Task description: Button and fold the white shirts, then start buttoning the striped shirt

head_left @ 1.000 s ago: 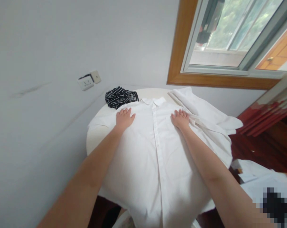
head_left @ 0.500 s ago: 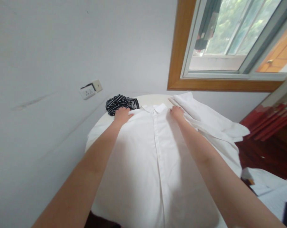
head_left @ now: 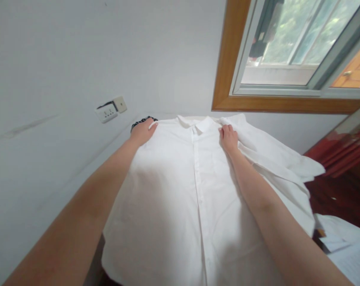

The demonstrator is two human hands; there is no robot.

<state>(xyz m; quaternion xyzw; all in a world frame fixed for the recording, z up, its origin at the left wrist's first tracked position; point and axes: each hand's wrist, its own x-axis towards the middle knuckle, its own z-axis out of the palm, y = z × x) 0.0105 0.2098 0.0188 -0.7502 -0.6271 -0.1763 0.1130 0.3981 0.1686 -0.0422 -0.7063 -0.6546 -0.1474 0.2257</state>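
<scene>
A white button-up shirt (head_left: 180, 190) lies spread front-up before me, collar (head_left: 197, 124) at the far end. My left hand (head_left: 142, 131) is closed on the shirt's left shoulder, thumb over the cloth. At the right shoulder, my right hand (head_left: 229, 138) has its fingers curled into the fabric beside the collar. Both forearms stretch over the shirt's body. The table beneath is hidden by the cloth.
A black striped garment (head_left: 139, 120) peeks out just beyond my left hand. White cloth (head_left: 275, 157) is bunched to the right of the shirt. A wall socket (head_left: 108, 110) sits on the grey wall, and a wood-framed window (head_left: 224, 71) on the right. Dark red floor (head_left: 340, 186) lies at right.
Both hands slid from the shirt's chest up to its shoulders and closed on the cloth. The shirt has shifted toward the wall and now covers most of the striped garment.
</scene>
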